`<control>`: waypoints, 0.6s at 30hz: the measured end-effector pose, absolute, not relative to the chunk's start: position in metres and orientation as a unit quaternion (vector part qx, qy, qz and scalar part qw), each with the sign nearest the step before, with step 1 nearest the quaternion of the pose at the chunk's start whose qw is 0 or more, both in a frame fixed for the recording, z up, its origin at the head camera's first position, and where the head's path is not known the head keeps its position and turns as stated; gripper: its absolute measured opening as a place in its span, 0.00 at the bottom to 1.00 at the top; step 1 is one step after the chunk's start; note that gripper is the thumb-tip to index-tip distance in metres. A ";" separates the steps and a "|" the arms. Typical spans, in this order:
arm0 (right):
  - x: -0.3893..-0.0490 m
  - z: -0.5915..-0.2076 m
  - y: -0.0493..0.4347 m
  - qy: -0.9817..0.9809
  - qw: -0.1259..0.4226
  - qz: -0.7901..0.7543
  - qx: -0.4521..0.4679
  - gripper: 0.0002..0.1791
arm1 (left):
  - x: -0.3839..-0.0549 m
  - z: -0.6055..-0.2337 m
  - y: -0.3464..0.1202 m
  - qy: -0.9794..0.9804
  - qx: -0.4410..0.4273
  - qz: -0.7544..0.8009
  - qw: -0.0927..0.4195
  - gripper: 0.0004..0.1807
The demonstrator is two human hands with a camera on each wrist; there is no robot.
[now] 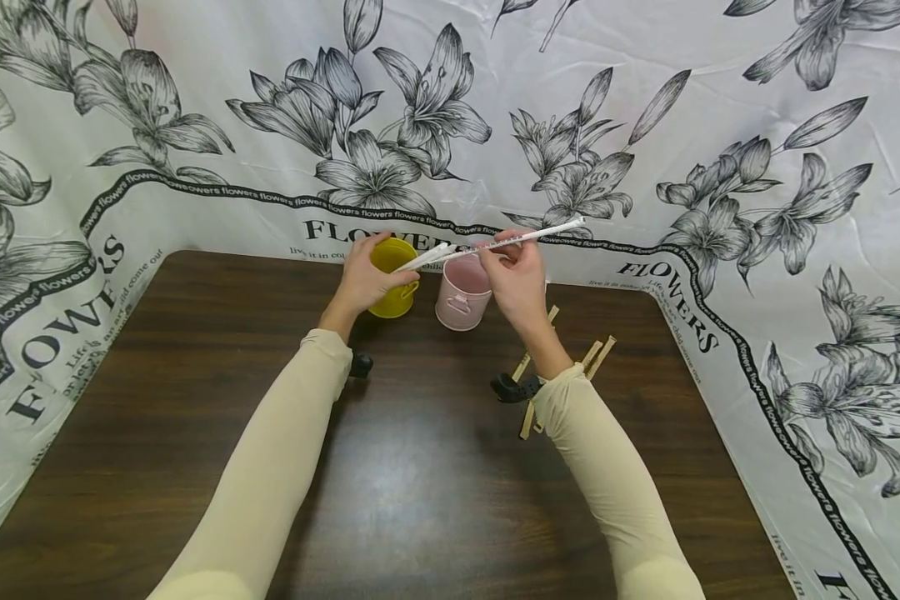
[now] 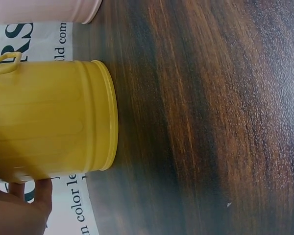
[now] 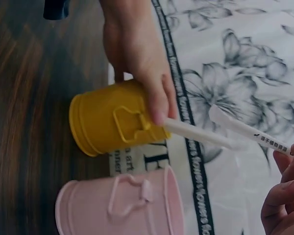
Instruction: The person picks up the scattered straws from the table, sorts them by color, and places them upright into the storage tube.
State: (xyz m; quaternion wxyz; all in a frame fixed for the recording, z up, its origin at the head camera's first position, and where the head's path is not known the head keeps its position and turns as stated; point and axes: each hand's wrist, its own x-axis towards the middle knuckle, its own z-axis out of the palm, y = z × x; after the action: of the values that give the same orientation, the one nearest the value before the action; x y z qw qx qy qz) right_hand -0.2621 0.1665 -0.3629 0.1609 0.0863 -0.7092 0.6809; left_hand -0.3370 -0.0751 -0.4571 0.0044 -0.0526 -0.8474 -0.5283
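Observation:
My left hand [image 1: 358,282] grips the side of a yellow bucket [image 1: 394,305] with a small handle, its thumb lying at the rim. White paper-wrapped straws [image 1: 422,257] slant out of that bucket past the thumb. Above a pink bucket [image 1: 461,310], my right hand [image 1: 520,282] pinches another white wrapped straw [image 1: 551,231]; dark printing shows on its wrapper [image 3: 267,140] in the right wrist view. One end of this straw points left toward those in the yellow bucket. The left wrist view shows the yellow bucket [image 2: 54,115] standing on the table, fingertips against its far side.
Several flat tan strips [image 1: 602,357] lie on the dark wooden table [image 1: 420,483], partly under my right wrist. Behind the buckets and along both sides hangs a white flower-printed cloth [image 1: 570,50]. The pink bucket stands just right of the yellow one.

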 end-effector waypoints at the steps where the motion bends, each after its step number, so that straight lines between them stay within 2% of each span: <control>1: -0.265 -0.364 0.162 -0.713 0.162 0.677 0.087 0.12 | -0.337 -0.457 -0.075 -0.848 -0.053 -0.527 0.004 0.53; 13: -0.280 -0.388 0.116 -0.800 0.134 0.573 0.117 0.11 | -0.336 -0.456 -0.076 -0.850 -0.052 -0.524 0.013 0.54; 18: -0.287 -0.399 0.108 -0.804 0.141 0.565 0.119 0.11 | -0.335 -0.455 -0.075 -0.848 -0.057 -0.527 0.014 0.54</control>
State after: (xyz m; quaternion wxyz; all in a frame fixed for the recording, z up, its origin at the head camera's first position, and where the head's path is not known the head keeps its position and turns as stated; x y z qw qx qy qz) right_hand -0.2865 0.1082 -0.3990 0.1413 0.1194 -0.8043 0.5646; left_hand -0.3352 -0.0749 -0.4553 0.0144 -0.0570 -0.8479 -0.5269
